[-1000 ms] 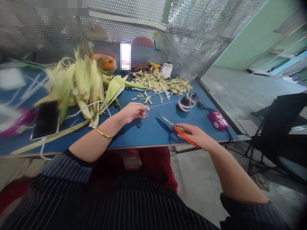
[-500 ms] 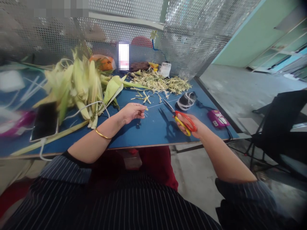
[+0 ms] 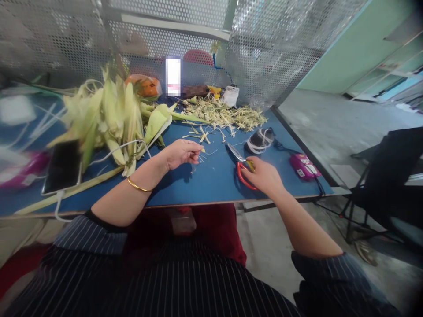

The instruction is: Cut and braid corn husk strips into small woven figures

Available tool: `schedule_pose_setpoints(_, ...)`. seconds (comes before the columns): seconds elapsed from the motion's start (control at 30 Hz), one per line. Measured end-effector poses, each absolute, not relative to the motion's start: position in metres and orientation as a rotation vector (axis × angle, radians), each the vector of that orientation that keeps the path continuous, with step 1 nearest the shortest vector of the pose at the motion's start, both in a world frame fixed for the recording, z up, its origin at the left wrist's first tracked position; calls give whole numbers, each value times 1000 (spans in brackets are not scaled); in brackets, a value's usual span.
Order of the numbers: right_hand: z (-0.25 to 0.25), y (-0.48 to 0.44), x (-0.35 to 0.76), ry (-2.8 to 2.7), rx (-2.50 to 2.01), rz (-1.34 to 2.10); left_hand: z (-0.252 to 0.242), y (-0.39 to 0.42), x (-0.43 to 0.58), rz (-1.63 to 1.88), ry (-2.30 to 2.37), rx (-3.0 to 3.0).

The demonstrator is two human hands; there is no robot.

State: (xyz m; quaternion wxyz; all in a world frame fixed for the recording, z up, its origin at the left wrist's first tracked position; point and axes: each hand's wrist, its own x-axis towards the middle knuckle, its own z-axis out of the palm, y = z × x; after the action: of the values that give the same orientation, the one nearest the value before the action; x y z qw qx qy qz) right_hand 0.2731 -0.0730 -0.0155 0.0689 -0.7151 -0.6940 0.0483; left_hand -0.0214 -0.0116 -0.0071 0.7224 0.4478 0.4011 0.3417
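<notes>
Yellowish scrap (image 3: 202,150) at the fingertips of the left hand (image 3: 185,154), tiny, pale and faintly glossy, pinched between thumb and fingers above the blue worktop (image 3: 185,187). Just right of that pinch, fine white thread (image 3: 212,152), loosely curled. Farther right, in the grip of the right hand (image 3: 261,176), scissors (image 3: 236,153) with slim silvery blades pointed away from the body, one handle red, the other yellow.

Mostly hidden behind the left fingers, the rest of the scrap; impossible to tell its full shape. Partly covered by the right hand, the yellow handle. Too fine to follow throughout, the thread. Blurred well left of the left hand, a magenta object (image 3: 36,165) and some white pieces.

Beyond the left hand, long pale-green husks (image 3: 114,110) in a heap and, past its fingertips, a spread of shredded strips (image 3: 221,113). Beyond the right hand, a dark bundle wound with white cord (image 3: 259,141); to its right, a magenta box (image 3: 304,167). Behind everything, a perforated metal screen (image 3: 185,37); far right, grey floor (image 3: 317,112), green wall and a black chair (image 3: 390,171).
</notes>
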Motion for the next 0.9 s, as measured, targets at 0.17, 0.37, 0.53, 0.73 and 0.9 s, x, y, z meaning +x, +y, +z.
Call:
schedule_pose_setpoints(0.17,0,-66,255,-2330,-2084,-160,-1,-13,-23,751,917,1051)
schedule_pose_setpoints(0.37,5,-19,202,-2151,-1239,691,-4,-12,-22,815,859,1011)
schedule_pose_setpoints(0.53,-5,14,163,-2119,-1035,1213,-9,-7,-25,853,884,1004)
schedule_pose_setpoints(0.73,-10,29,176,-1503,-1162,1503,-11,-5,-19,926,1065,958)
schedule_pose_setpoints(0.9,-18,40,186,-933,-1067,1046,-14,-6,-13,1009,1195,1000)
